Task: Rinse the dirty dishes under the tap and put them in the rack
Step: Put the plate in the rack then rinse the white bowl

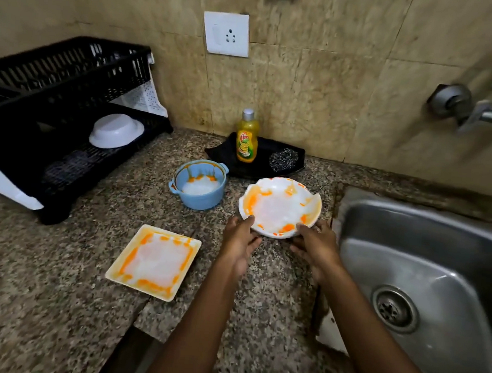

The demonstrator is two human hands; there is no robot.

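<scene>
At far left the black dish rack (54, 114) holds an upturned white bowl (116, 131). A stained square plate (153, 262) and a blue pot (199, 184) sit on the granite counter (57, 289). The left hand (238, 241) and right hand (316, 246) grip the near rim of the orange-smeared white bowl (279, 207), thumbs on top and fingers curled beneath. The steel sink (425, 266) lies just right.

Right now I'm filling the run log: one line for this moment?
hands: left, right grip stained scalloped bowl | sink empty | rack: one bowl
</scene>
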